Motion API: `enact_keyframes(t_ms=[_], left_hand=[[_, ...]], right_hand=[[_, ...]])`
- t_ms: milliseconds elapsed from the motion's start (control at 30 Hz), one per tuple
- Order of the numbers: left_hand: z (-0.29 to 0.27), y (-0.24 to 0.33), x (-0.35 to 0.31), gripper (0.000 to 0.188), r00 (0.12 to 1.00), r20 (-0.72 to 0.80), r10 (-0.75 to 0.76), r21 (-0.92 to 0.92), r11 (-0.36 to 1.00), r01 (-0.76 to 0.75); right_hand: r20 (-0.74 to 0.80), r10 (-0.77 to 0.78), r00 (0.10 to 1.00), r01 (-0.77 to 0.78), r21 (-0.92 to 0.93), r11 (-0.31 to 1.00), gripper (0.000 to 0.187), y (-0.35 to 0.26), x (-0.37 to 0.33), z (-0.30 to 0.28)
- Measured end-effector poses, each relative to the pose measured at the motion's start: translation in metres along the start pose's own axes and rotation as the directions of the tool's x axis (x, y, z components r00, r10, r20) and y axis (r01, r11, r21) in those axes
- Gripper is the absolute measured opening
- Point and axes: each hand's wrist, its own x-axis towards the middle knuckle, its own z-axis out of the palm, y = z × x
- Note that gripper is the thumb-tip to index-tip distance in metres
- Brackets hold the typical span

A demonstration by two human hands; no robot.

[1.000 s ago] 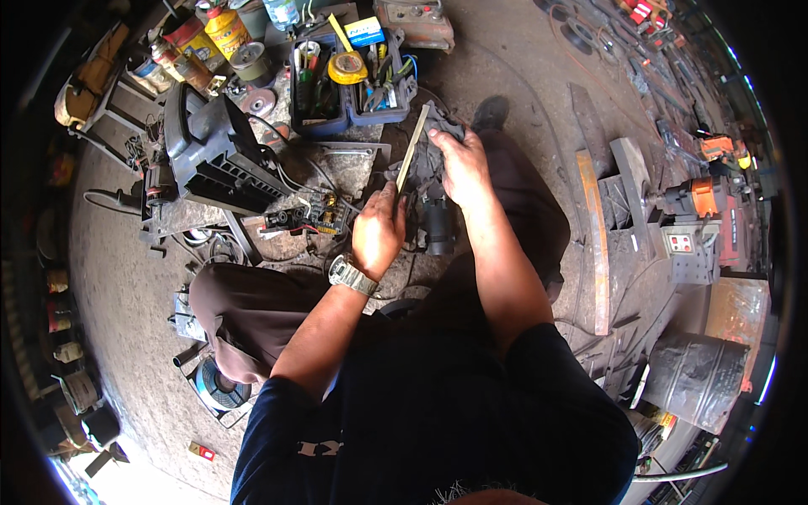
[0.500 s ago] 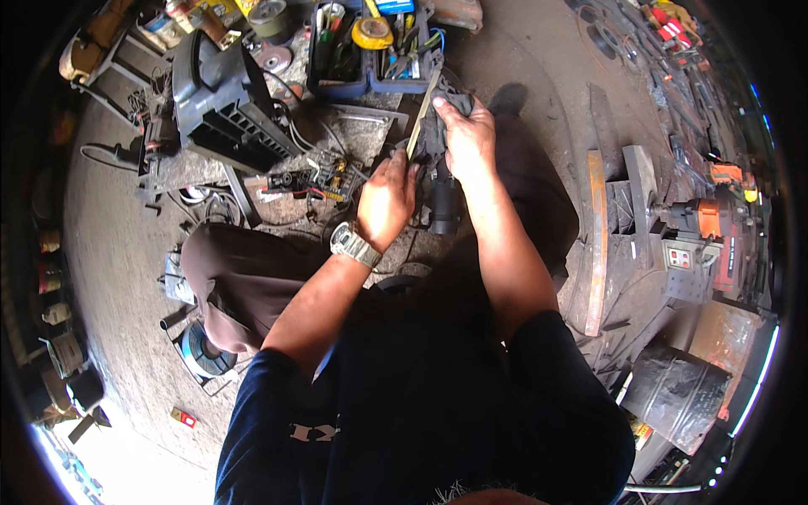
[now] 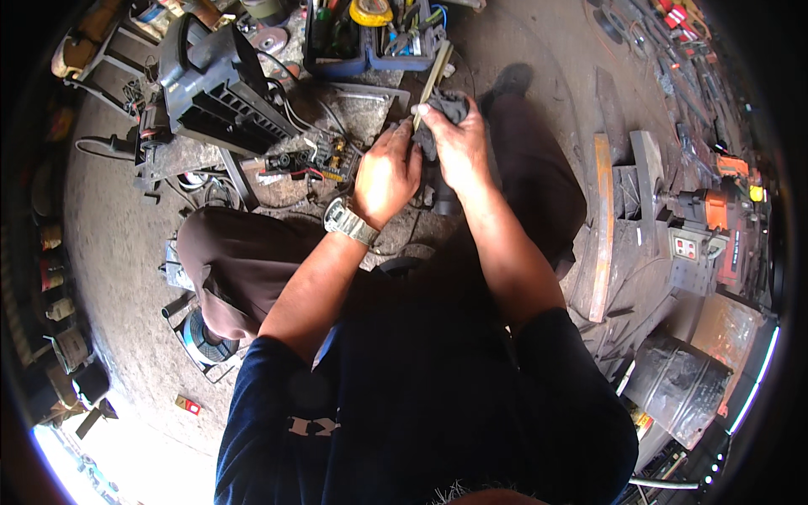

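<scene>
A thin yellowish strip (image 3: pixel 433 77) slants up between my hands toward the toolbox. My left hand (image 3: pixel 387 175), with a watch on its wrist, has its fingers closed around the strip's lower end. In my right hand (image 3: pixel 457 151) is a bunched dark grey cloth (image 3: pixel 451 108), with the thumb pressed against the strip. Below the right hand shows part of a black cylindrical body (image 3: pixel 446 199); the rest is hidden by the hand and arm.
A toolbox (image 3: pixel 358 65) with a yellow tape measure (image 3: pixel 370 12) stands ahead. Left of it are a black machine housing (image 3: pixel 220 84) and a wired circuit board (image 3: pixel 339 162). A long metal bar (image 3: pixel 601 227) and a metal drum (image 3: pixel 678 385) lie at right.
The right hand and cloth have shifted slightly left, bringing the thumb onto the strip. The strip's upper end now leans further right. The black cylindrical body is more covered than before.
</scene>
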Motion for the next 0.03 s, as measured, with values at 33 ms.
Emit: enact_keyframes(t_ms=[33], left_hand=[[0.0018,0.0012,-0.0088,0.038,1.0,0.015,-0.014,-0.002,1.0,0.014]], right_hand=[[0.019,0.014,1.0,-0.014,-0.022,1.0,0.024,-0.0009,0.001,-0.0041]])
